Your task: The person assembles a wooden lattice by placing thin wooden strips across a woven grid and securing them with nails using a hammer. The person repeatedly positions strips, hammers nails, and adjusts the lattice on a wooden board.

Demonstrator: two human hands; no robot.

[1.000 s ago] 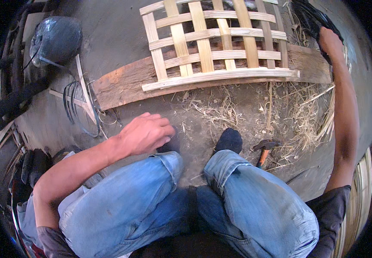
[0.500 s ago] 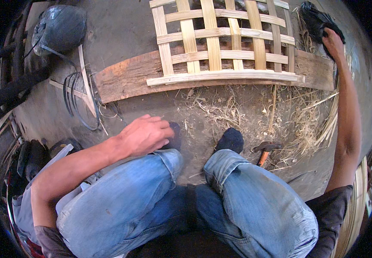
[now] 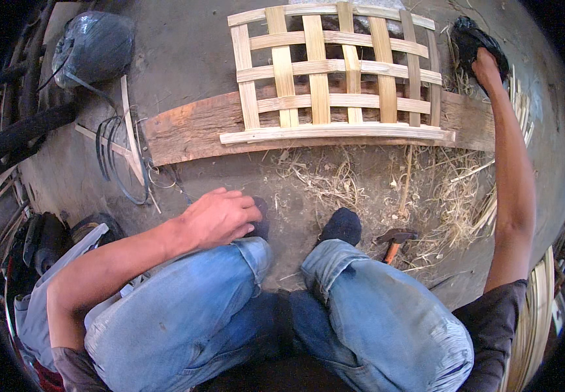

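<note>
My right hand (image 3: pixel 486 70) is at the far right, its fingers inside the mouth of a black plastic bag (image 3: pixel 471 38); the bag hides them and whatever they touch. My left hand (image 3: pixel 220 213) rests at my left knee, empty, its fingers loosely bent and a little apart. Ahead of me lies a woven lattice of pale bamboo strips (image 3: pixel 319 78), with a straight strip along its near edge. Under its near part is a long, rough wooden board (image 3: pixel 191 134). The bag sits just right of the lattice.
A hammer (image 3: pixel 394 247) with an orange handle lies by my right foot. Fibre shavings (image 3: pixel 325 183) litter the floor. At the left are a plastic-wrapped bundle (image 3: pixel 96 49) and a coiled dark strap (image 3: pixel 109 153). Long bamboo strips (image 3: pixel 533 320) lie at my right side.
My right hand has gone deeper into the black bag, and its fingers are now covered. My left hand keeps its place at the knee. The whole view has shifted slightly.
</note>
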